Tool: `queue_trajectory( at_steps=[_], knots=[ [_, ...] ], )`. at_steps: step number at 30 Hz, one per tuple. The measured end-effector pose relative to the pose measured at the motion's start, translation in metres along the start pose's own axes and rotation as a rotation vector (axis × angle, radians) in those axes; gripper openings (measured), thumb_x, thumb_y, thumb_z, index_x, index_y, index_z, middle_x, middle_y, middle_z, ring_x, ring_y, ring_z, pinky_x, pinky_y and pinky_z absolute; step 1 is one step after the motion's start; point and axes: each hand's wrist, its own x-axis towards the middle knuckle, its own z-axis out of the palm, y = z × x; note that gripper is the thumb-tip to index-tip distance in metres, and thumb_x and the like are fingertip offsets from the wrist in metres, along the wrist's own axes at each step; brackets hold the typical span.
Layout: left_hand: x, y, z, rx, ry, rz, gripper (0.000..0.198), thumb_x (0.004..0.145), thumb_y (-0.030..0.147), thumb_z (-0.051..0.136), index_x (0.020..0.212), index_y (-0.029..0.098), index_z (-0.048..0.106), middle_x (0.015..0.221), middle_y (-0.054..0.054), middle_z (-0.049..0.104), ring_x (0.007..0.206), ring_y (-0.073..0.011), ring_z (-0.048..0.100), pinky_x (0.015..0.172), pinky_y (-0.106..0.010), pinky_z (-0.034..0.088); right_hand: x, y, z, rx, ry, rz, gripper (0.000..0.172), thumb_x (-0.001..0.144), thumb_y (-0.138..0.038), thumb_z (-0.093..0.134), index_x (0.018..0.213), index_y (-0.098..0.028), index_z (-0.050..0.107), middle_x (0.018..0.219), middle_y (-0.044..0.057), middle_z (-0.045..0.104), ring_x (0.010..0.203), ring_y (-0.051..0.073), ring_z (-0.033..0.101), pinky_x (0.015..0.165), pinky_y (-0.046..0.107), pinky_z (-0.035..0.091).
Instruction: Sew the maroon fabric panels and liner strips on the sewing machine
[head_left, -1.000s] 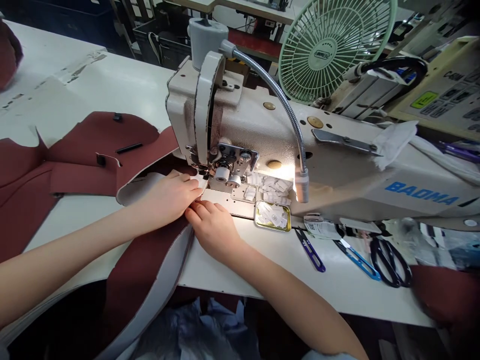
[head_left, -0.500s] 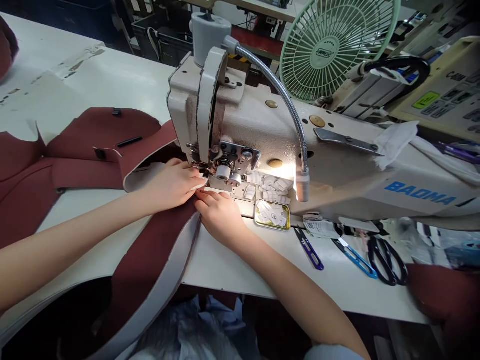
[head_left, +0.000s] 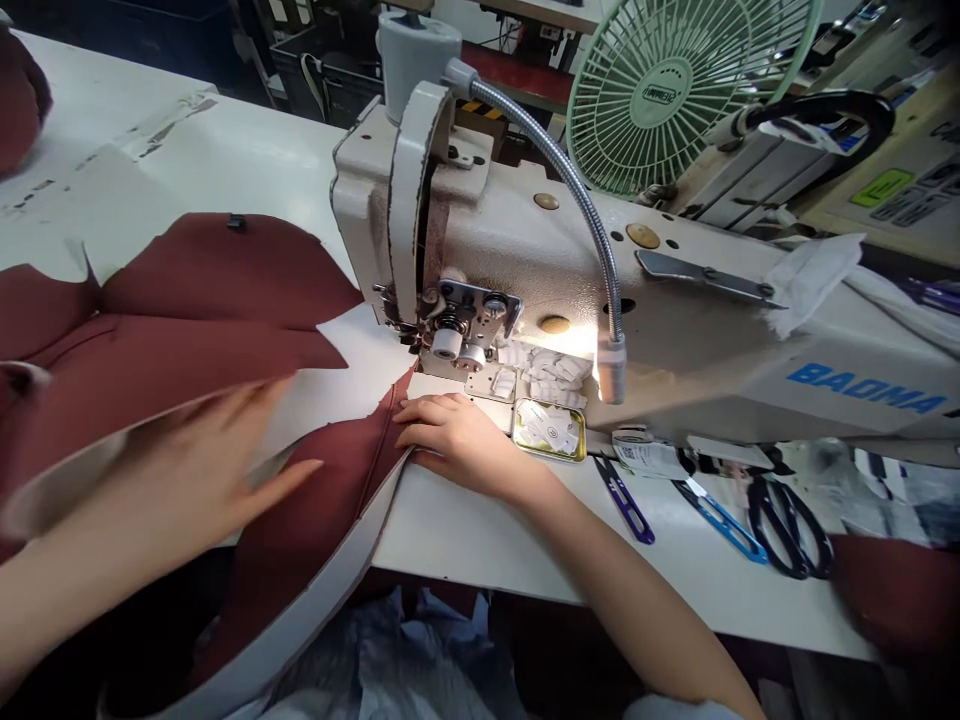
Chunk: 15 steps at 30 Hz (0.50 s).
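Observation:
My right hand (head_left: 461,435) lies on the maroon fabric piece (head_left: 322,500), fingers stretched out close to the needle area of the sewing machine (head_left: 517,240). The narrow tip of this piece reaches the presser foot area, and a pale edge strip (head_left: 330,590) runs along its near side. My left hand (head_left: 206,460), smeared by motion, is over the fabric further left, thumb apart from the stretched fingers. Beyond it a larger maroon panel (head_left: 217,280) lies spread on the table, with a black clip (head_left: 236,223) at its far edge. The needle itself is hidden.
Right of the needle area is a tin of white labels (head_left: 551,430), with small white folded pieces (head_left: 555,370) behind it. Purple snips (head_left: 626,500), a blue-handled cutter (head_left: 724,522) and black-handled scissors (head_left: 791,525) lie further right. A green fan (head_left: 667,90) stands behind.
My left hand has left the needle area and moved left and nearer to me. The upper fabric has swung left, baring white table. My right hand stays near the machine.

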Motion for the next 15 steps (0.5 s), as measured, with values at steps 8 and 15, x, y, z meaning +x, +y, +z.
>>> queue_trajectory(
  at_steps=[8, 15],
  knots=[
    [0.075, -0.03, 0.02, -0.016, 0.044, 0.196, 0.057, 0.084, 0.001, 0.037, 0.13, 0.027, 0.059, 0.131, -0.004, 0.067, 0.131, -0.0276, 0.051, 0.104, -0.046, 0.039, -0.003, -0.001, 0.011, -0.199, 0.086, -0.102, 0.014, 0.098, -0.019, 0.056, 0.103, -0.017, 0.069, 0.128, 0.009, 0.069, 0.128, 0.02, 0.056, 0.092, 0.034, 0.048],
    [0.075, -0.014, 0.005, 0.125, -0.001, 0.253, 0.067, 0.08, 0.0, 0.041, 0.141, 0.026, 0.052, 0.13, -0.01, 0.064, 0.12, -0.0331, 0.054, 0.095, -0.049, 0.038, -0.002, -0.005, 0.009, -0.278, 0.069, -0.1, 0.015, 0.1, -0.017, 0.054, 0.101, -0.016, 0.069, 0.13, 0.005, 0.069, 0.121, 0.019, 0.061, 0.089, 0.033, 0.048]
  ],
)
